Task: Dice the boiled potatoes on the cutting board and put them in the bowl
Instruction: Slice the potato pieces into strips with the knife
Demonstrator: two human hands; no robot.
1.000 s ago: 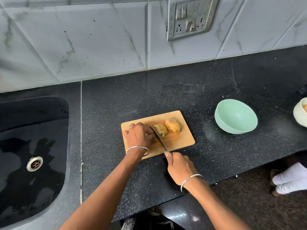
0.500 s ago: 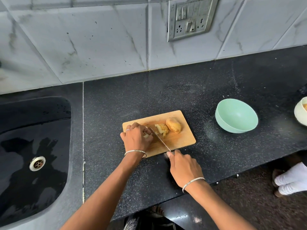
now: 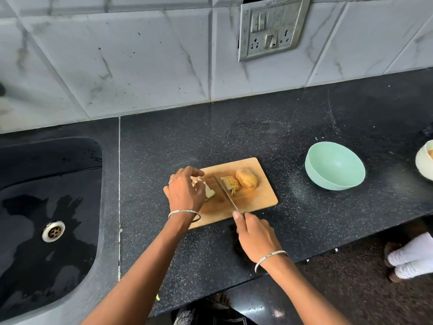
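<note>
Head view: the left hand [image 3: 185, 191] curls its fingers on cut potato pieces [image 3: 209, 192] on the cutting board [image 3: 257, 198]; the right hand [image 3: 255, 238] fingers grip the knife [image 3: 225, 192].

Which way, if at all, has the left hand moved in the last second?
Yes. The left hand slid left along the cutting board, away from the knife; cut potato pieces now show between them.

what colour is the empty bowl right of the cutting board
The bowl is a pale mint green, inside and out, shown best in the head view.
</note>
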